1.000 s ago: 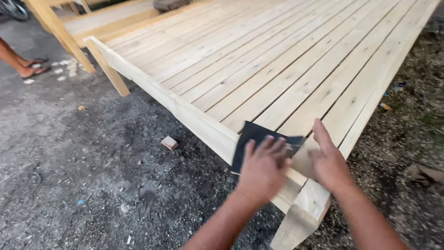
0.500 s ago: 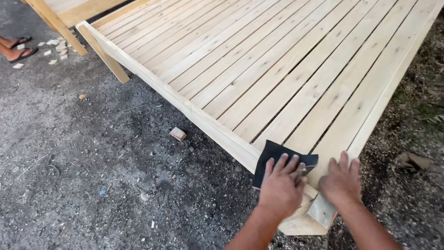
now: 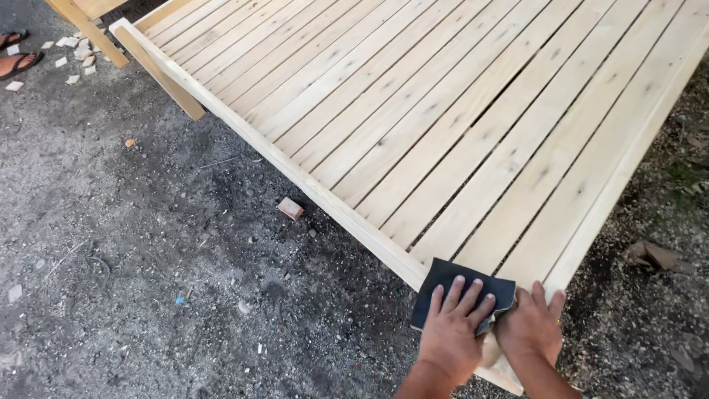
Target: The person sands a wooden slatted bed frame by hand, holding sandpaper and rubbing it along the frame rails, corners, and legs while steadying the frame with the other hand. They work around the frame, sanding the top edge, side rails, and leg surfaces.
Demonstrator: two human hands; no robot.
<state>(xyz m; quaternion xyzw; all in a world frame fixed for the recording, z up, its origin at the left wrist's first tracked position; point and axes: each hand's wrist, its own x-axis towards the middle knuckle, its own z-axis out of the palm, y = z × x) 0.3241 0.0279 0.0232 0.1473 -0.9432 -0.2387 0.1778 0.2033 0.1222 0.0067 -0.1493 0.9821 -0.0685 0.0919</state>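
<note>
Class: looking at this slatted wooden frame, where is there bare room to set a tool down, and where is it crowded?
Bare: the slats from the far corner down to the sandpaper. Crowded: the near corner, where the left hand and right hand press the sandpaper.

Outdoors, daylight, no walls. Dark gravel ground strewn with pale wood chips. Small wooden block lies near frame edge. Sandals at top left. Dry leaves at right.
</note>
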